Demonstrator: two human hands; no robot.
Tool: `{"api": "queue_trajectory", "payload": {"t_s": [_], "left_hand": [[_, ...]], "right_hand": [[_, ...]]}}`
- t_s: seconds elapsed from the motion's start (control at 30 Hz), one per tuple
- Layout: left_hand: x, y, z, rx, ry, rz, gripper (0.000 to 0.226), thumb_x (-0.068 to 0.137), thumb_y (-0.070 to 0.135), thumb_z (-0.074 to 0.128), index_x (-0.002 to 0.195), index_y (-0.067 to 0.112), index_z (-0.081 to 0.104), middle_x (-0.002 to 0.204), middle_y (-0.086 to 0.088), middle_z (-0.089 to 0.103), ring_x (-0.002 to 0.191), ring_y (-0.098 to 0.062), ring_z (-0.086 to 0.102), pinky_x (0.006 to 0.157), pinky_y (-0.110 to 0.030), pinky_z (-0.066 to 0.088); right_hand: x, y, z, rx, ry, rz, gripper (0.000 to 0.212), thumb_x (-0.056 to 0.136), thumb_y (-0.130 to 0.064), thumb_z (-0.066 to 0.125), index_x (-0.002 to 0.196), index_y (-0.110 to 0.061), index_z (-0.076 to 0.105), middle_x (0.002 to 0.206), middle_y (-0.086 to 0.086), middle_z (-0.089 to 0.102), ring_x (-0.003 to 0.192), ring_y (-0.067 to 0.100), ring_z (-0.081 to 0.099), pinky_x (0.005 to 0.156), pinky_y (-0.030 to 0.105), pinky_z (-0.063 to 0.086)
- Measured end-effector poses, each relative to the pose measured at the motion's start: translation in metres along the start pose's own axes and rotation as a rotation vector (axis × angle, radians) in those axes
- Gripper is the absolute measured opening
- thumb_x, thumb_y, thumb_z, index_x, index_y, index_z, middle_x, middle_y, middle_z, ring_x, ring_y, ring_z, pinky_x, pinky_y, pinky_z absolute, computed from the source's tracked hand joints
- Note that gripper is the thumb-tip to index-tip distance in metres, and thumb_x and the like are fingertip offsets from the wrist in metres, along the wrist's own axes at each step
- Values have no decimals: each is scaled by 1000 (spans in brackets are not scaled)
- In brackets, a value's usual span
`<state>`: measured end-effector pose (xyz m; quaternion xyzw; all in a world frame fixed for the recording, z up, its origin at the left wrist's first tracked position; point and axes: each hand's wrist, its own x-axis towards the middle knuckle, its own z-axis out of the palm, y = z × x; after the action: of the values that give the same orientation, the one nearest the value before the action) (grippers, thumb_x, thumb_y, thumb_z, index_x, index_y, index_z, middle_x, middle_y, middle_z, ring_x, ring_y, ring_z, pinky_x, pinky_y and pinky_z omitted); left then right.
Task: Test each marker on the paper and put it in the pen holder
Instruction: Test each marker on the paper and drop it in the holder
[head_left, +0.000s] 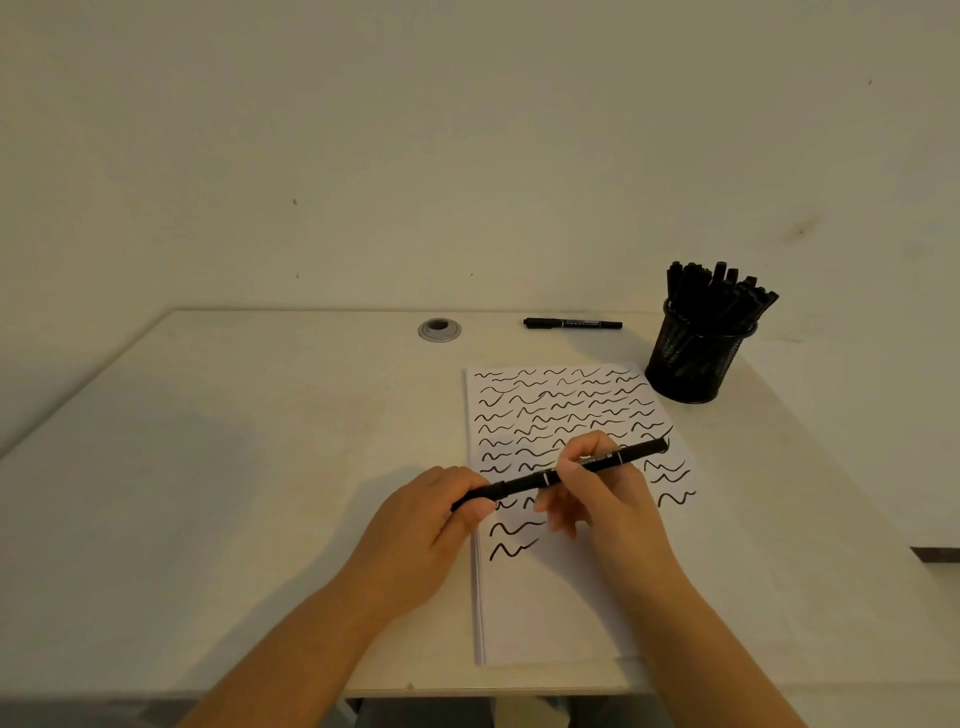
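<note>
hands (519, 509) hide marker (524, 482) cap end.

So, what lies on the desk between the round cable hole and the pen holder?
In the head view, one capped black marker lies flat between the cable hole and the pen holder, touching neither. The rest is bare desk.

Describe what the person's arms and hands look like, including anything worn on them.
Both forearms are bare as far as the picture shows: no sleeves reach into view. The left hand and the right hand wear no gloves, and no rings, watch or bracelets show on the fingers or wrists. Nails look short and unpainted, though they are small in this view.
</note>
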<state>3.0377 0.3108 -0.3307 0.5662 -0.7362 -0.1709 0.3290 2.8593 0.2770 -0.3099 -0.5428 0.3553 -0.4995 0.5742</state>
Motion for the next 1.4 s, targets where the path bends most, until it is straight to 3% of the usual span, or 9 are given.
{"api": "queue_trajectory", "payload": {"t_s": [0.17,0.4,0.67,0.9,1.0,1.1,1.2,1.27,1.4], "left_hand": [[-2,2,-1,-13,-1,23,15,88,45,36,89,40,50,68,19,46,71,-1,46,60,-11,31],[-2,3,-1,0,55,64,43,87,54,29,92,25,60,68,20,45,70,-2,46,61,-10,33],[0,5,0,-59,71,39,43,86,50,29,85,22,61,59,16,45,61,-3,45,55,-14,30],[0,7,-4,-157,22,32,23,85,50,31,74,43,50,59,24,52,52,-2,44,50,-13,28],[1,9,-5,-152,33,24,22,86,48,33,76,43,52,57,23,51,49,-2,42,48,-13,28],[5,13,-5,-146,72,13,25,85,50,32,75,42,53,54,22,51,47,-2,42,47,-13,28],[15,17,-7,-98,111,-15,24,90,45,37,70,42,52,50,19,49,44,-6,41,45,-13,29],[23,22,-9,-56,95,-23,27,93,39,41,69,40,52,49,16,49,45,-6,42,46,-15,31],[49,41,-15,30,100,48,27,91,45,42,70,33,55,52,9,50,54,-10,47,47,-17,33]], "right_hand": [[0,2,2,-81,-44,-38,15,86,2,54,75,-9,56,55,5,64,47,12,52,44,19,40],[2,5,0,-117,-108,-70,17,83,2,59,75,-12,59,55,2,64,48,7,54,47,13,40],[0,4,0,-74,-126,-94,9,82,3,58,78,-4,59,45,3,51,42,9,46,47,14,40],[0,4,2,-80,-158,-104,6,82,1,57,80,-4,57,48,3,50,45,8,45,50,16,40],[1,5,4,-155,-96,-116,10,83,-2,59,79,-11,60,49,-1,54,48,5,49,52,15,41],[4,6,7,-325,104,-153,12,80,-21,67,69,-22,62,52,-7,59,48,1,50,50,10,38],[6,1,5,-498,268,-341,32,78,-46,60,57,-22,54,48,-10,53,48,3,48,47,10,37],[10,-8,-1,-734,288,-608,22,84,-40,59,69,-24,59,69,-17,54,59,4,49,49,9,37],[26,-27,-20,-1168,218,-913,14,79,-22,67,90,-13,70,90,3,63,71,10,56,53,14,42]]}}
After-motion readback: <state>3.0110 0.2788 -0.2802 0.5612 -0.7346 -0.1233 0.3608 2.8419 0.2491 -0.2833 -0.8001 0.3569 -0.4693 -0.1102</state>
